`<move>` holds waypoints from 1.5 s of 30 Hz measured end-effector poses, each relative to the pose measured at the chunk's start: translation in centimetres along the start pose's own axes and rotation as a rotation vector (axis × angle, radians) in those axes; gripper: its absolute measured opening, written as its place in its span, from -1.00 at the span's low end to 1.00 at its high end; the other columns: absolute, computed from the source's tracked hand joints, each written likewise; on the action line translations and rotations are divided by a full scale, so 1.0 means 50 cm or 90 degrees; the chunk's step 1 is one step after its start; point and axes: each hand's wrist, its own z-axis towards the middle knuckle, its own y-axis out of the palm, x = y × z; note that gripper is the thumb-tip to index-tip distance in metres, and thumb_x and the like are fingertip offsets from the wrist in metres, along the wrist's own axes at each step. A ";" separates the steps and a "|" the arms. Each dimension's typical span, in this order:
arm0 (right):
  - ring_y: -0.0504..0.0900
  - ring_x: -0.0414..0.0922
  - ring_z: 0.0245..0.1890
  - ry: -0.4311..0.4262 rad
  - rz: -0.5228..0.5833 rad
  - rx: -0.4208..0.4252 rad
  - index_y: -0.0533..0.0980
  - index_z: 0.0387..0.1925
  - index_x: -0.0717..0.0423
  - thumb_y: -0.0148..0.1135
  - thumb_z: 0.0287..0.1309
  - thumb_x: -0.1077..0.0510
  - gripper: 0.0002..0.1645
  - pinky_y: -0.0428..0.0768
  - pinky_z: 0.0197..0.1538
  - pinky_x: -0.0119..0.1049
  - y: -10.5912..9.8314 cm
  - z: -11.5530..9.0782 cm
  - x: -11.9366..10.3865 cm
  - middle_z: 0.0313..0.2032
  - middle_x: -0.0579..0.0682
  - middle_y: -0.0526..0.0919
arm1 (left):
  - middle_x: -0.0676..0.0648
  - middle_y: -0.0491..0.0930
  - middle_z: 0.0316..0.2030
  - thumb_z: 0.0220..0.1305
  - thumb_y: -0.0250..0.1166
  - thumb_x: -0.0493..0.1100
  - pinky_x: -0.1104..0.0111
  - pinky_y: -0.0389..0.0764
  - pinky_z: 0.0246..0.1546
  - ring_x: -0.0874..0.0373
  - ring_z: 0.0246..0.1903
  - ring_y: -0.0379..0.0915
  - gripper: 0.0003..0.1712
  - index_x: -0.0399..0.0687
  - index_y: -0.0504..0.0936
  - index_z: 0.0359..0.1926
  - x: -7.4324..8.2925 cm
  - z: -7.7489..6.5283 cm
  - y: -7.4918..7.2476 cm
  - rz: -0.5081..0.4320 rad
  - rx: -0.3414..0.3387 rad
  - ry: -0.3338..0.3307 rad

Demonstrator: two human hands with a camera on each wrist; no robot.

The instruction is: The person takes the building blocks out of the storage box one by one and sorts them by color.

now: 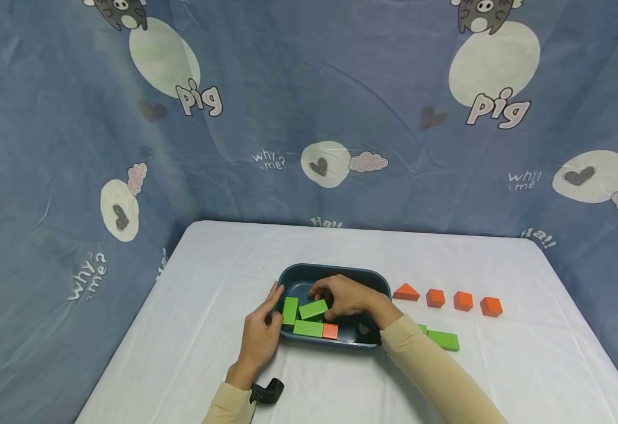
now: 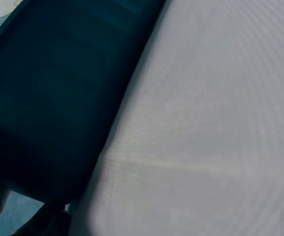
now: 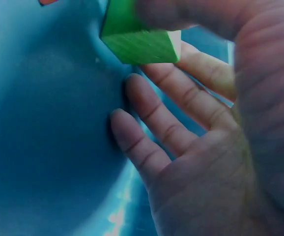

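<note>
A dark blue tray [image 1: 362, 275] stands on the table. My left hand [image 1: 258, 333] rests against its left end, fingers stretched along the outside and thumb near the front corner. Inside the tray, my right hand [image 1: 347, 296] pinches a green block [image 3: 147, 46] between thumb and fingers; the other fingers spread below it. This block [image 1: 313, 309] lies tilted above other pieces. Beside it are an upright-lying green block [image 1: 290, 310], another green block [image 1: 307, 328] along the front wall and a small orange block [image 1: 330, 331]. The left wrist view shows mostly the tray's dark outer wall [image 2: 58, 98].
Right of the tray, an orange triangle [image 1: 406, 292] and three orange cubes [image 1: 463, 301] stand in a row. Nearer, a green block [image 1: 443, 340] lies beside another one partly hidden by the right sleeve [image 1: 430, 359]. White cloth [image 1: 531, 353] covers the table.
</note>
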 end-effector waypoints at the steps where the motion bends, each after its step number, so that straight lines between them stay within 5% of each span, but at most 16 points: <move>1: 0.63 -0.21 -0.10 -0.008 -0.006 0.000 0.61 0.13 0.15 0.53 -0.10 0.31 -0.35 0.61 -0.02 -0.30 -0.001 0.000 0.000 -0.10 -0.08 0.70 | -0.09 0.36 0.42 0.25 0.10 -0.51 0.59 0.17 0.33 0.11 0.40 0.26 -0.32 -0.13 0.49 0.40 0.000 0.000 0.000 0.000 0.001 0.001; 13: 0.66 -0.26 -0.32 -0.043 0.076 0.050 0.73 -0.12 0.11 0.54 -0.09 0.36 -0.60 0.65 -0.20 -0.36 -0.005 -0.004 0.010 -0.23 -0.14 0.73 | -0.10 0.37 0.41 0.25 0.10 -0.51 0.58 0.18 0.32 0.10 0.40 0.26 -0.32 -0.13 0.49 0.40 0.003 -0.001 -0.001 0.002 0.006 0.007; 26: 0.62 -0.03 -0.34 -0.057 0.333 0.101 0.67 -0.05 0.23 0.44 -0.01 0.42 -0.60 0.68 -0.24 -0.25 -0.021 -0.027 0.024 -0.24 0.07 0.72 | -0.15 0.36 0.41 0.24 0.10 -0.50 0.61 0.16 0.31 0.09 0.39 0.26 -0.33 -0.18 0.48 0.39 0.009 -0.002 0.003 0.007 0.003 -0.007; 45: 0.66 0.04 -0.24 -0.073 0.362 0.222 0.67 -0.03 0.27 0.44 0.01 0.42 -0.59 0.67 -0.16 -0.22 -0.076 -0.096 0.007 -0.15 0.15 0.69 | -0.06 0.35 0.41 0.25 0.11 -0.48 0.63 0.16 0.30 0.10 0.39 0.27 -0.32 -0.10 0.50 0.40 0.005 -0.003 0.002 0.012 0.007 -0.007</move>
